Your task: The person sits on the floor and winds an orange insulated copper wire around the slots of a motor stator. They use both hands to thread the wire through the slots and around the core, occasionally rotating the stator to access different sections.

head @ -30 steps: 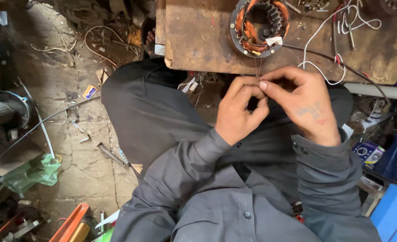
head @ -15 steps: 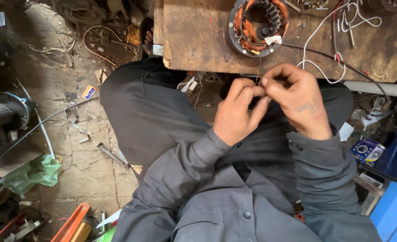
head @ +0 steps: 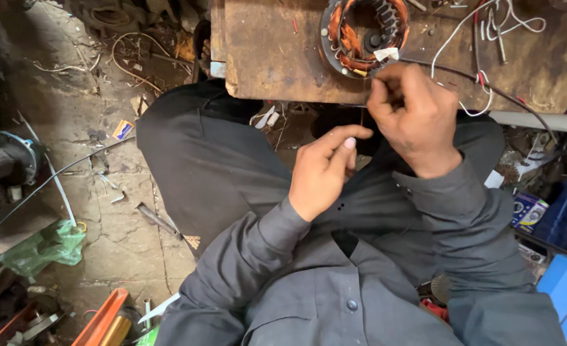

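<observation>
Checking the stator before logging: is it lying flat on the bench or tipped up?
Flat. The stator lies face-up on the wooden bench; its round bore and copper windings show from above. The right hand is at its near edge.

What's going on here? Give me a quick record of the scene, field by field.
Place: cluttered workshop, person seated at a rusty brown workbench
On bench: round motor stator with copper windings, white wires
Right hand: raised at the bench edge just below the stator, fingers pinched
Left hand: lower, over the lap, fingers pinched on a thin wire
Floor: green plastic bag, scraps
</observation>
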